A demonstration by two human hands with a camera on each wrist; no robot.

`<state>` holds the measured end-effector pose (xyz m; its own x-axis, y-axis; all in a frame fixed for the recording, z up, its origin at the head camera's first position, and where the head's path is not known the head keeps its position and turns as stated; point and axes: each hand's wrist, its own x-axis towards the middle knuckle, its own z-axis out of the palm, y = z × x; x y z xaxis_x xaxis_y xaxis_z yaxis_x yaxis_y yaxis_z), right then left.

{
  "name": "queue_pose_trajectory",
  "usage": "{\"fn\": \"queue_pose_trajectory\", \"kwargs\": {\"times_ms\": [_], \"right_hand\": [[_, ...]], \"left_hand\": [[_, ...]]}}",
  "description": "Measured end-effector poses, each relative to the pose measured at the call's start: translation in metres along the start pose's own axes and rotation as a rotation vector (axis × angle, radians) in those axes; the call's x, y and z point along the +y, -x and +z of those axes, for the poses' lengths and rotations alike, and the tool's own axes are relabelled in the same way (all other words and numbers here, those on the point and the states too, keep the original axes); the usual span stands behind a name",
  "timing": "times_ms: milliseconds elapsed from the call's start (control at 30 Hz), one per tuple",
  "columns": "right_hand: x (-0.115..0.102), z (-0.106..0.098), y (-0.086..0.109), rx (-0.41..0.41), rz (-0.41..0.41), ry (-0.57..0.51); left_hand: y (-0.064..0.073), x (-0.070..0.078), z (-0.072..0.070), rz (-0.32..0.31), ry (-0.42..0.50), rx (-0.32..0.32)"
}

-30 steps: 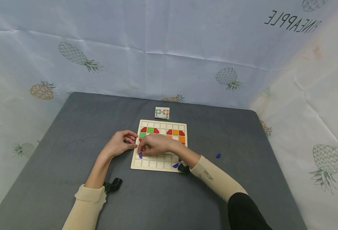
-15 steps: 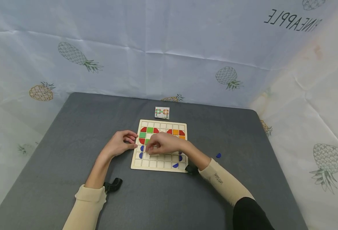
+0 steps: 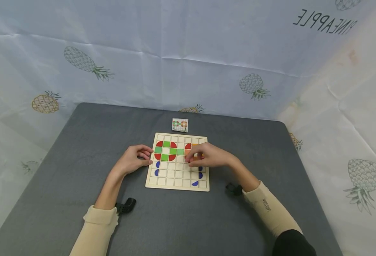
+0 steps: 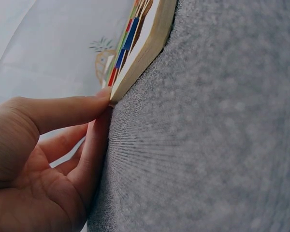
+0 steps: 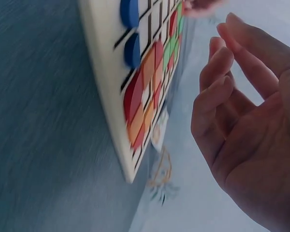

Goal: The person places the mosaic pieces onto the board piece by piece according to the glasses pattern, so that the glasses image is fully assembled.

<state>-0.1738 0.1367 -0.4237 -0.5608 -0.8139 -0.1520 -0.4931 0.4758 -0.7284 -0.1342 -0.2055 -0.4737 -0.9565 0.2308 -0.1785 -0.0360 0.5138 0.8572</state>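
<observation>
A pale wooden grid board lies on the grey table. My left hand touches its left edge with the thumb and fingers. Red quarter-circles and green squares form a ring at the board's upper left. Two blue half-discs sit below it. More blue half-discs lie at the lower right, one askew. My right hand hovers over the board's right part, partly hiding the red and orange pieces. Its fingers curl loosely in the right wrist view, with nothing seen between them.
A small printed pattern card lies just behind the board. A pineapple-print curtain hangs behind the table. Each wrist carries a black camera mount.
My right hand has moved right, from the board's left side to its right part, uncovering the blue half-discs on the left. The loose half-disc on the table is now hidden. My left hand stays put.
</observation>
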Motion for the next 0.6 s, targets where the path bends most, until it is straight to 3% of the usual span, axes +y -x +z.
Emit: {"fn": "queue_pose_trajectory", "kwargs": {"times_ms": [300,600], "right_hand": [[0.023,-0.016,0.045,0.006,0.108,-0.030],[0.046,-0.031,0.094,-0.042,0.243,-0.074]], "left_hand": [[-0.001,0.001,-0.001,0.005,0.006,-0.001],[-0.001,0.000,0.000,-0.014,0.005,-0.001]]}}
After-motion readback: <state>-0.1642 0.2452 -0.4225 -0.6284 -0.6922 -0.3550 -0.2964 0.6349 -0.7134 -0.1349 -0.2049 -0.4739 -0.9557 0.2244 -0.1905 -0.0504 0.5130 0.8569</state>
